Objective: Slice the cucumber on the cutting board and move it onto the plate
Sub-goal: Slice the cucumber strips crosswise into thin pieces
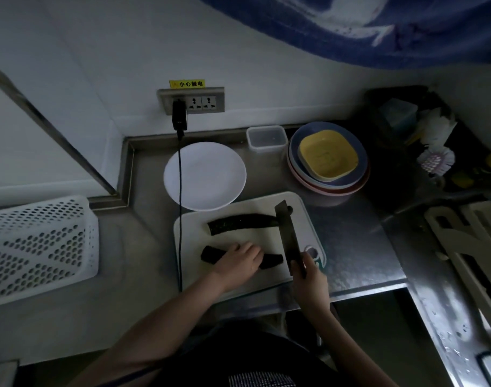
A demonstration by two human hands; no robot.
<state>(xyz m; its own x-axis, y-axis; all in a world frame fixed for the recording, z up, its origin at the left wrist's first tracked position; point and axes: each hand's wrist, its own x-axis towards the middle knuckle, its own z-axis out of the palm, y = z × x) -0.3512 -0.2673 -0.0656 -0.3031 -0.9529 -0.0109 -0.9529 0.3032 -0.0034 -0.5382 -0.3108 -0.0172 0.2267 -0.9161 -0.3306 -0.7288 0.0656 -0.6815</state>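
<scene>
Basket (40,247) of white perforated plastic sits at the far left of the steel counter (350,247). Next comes a black cord (179,219) hanging from an adapter (179,114) in the wall socket (191,100), and it trails down across the left edge of the white plate (205,175) and of the cutting board (238,277). The plate sits just behind the board, nothing on it yet.

On the board lie two long cucumber pieces, dark in this dim light. The far piece (238,223) lies alone near the back edge. The near piece (210,254) is under the left hand (238,261), which presses down on its middle with fingers bent over it, both ends poking out either side. To the right, the right hand (308,275) grips the handle of a cleaver (289,236), blade pointing away towards the back of the board (its tip crosses the right end of the far piece). I cannot tell whether the edge touches the board.

Further right and back stand a clear tub (266,138) and a stack of dishes (328,160) with a yellow bowl on top, then a dark rack (406,129) of cleaning things.
</scene>
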